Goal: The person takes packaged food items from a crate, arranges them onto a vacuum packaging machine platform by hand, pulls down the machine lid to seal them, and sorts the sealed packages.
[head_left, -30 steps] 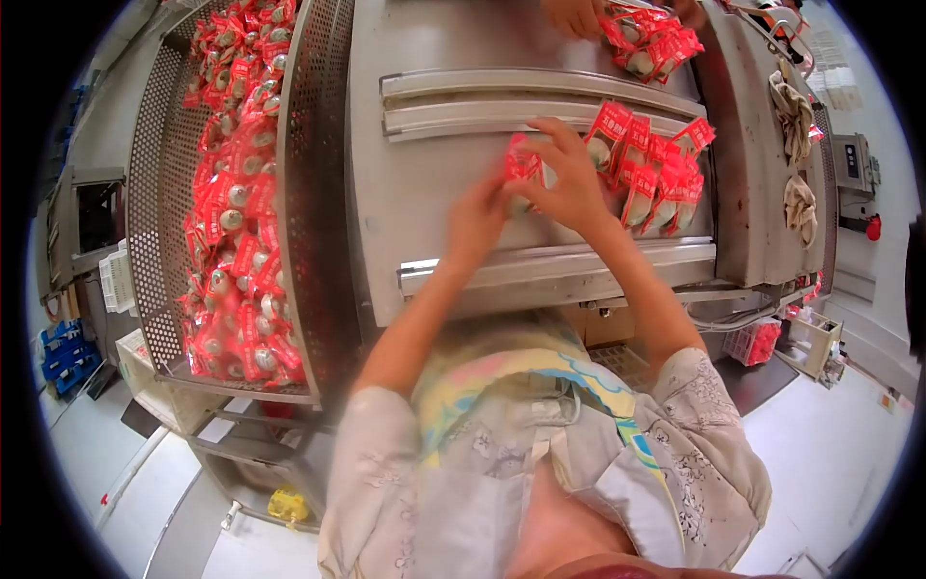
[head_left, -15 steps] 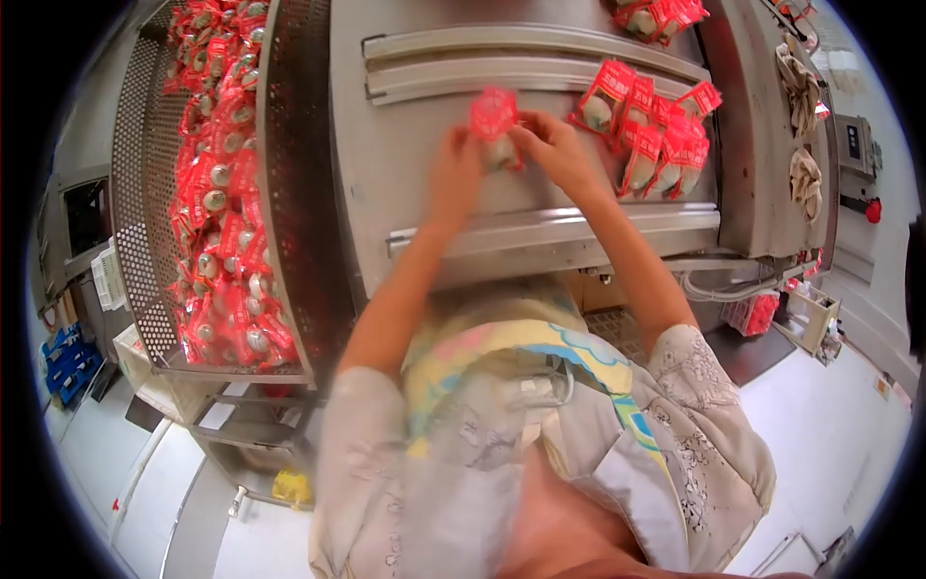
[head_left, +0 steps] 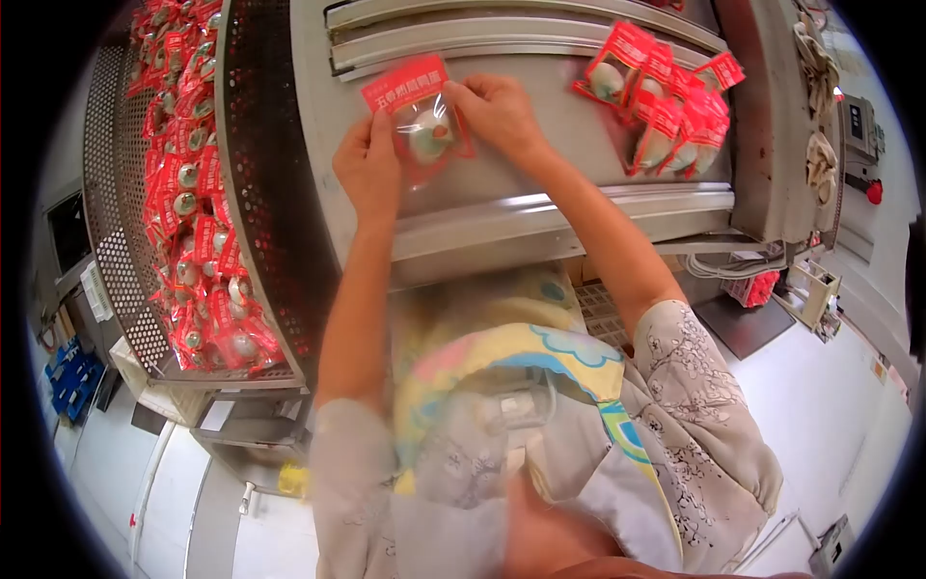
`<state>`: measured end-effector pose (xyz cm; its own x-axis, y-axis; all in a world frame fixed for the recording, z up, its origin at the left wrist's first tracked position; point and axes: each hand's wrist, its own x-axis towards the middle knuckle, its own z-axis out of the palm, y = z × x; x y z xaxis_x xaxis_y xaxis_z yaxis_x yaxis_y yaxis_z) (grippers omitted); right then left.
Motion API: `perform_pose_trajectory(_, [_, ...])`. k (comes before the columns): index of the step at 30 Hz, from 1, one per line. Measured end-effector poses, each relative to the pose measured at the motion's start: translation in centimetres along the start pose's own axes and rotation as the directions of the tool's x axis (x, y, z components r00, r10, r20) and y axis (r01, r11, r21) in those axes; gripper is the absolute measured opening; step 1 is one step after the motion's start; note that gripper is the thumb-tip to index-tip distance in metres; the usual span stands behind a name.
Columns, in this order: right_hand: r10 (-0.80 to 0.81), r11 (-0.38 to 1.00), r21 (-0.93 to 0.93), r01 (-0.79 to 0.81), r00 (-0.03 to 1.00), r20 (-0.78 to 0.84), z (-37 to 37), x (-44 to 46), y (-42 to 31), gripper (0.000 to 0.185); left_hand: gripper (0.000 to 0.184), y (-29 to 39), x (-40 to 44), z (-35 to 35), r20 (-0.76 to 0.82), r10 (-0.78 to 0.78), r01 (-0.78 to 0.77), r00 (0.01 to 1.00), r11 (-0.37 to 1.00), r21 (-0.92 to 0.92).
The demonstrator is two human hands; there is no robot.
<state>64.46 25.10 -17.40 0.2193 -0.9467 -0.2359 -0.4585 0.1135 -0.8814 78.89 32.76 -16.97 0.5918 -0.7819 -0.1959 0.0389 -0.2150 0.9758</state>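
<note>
A red and clear packet with a pale egg-like item inside is held flat above the metal table. My left hand pinches its left edge between thumb and fingers. The upper right edge is pinched by my right hand. To the right on the table lies a pile of similar red packets, touched by neither hand.
A perforated metal bin full of red packets stands at the left. Metal rails cross the table behind the hands, and another rail runs near its front edge. Cloths hang at the right.
The view has shifted, with bin and table moving left and up. Both hands have moved left with the packet, which is now spread flat with its printed face visible. The other person's hands have left view.
</note>
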Motion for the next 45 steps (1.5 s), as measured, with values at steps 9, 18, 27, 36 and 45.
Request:
perform_pose_trajectory(9, [0.091, 0.969, -0.228, -0.093, 0.996, -0.021, 0.3, 2.2, -1.6, 0.032, 0.019, 0.3, 2.6, -1.3, 0.147, -0.447, 0.471, 0.882, 0.849, -0.239])
perform_pose_trajectory(18, [0.059, 0.995, -0.074, -0.07, 0.989, -0.136, -0.6, 2.9, -1.1, 0.029, 0.031, 0.4, 4.7, 0.1, 0.063, 0.028, -0.039, 0.998, 0.981, 0.188])
perform_pose_trajectory(27, [-0.67, 0.656, -0.605, 0.451, 0.716, -0.193, -0.5, 5.9, -3.0, 0.018, 0.025, 0.2, 5.4, 0.1, 0.063, -0.017, -0.009, 0.998, 0.92, 0.391])
perform_pose_trajectory(36, [-0.515, 0.851, -0.279, 0.444, 0.807, -0.289, 0.4, 6.3, -2.7, 0.019, 0.017, 2.1, 3.9, 1.4, -0.13, 0.275, -0.192, 0.953, 0.876, 0.443])
perform_pose_trajectory(45, [-0.32, 0.947, -0.122, 0.299, 0.916, -0.242, -6.7, -8.8, 3.2, 0.011, 0.023, 3.2, 1.2, 18.6, 0.45, 0.416, -0.548, 0.79, 0.808, 0.214])
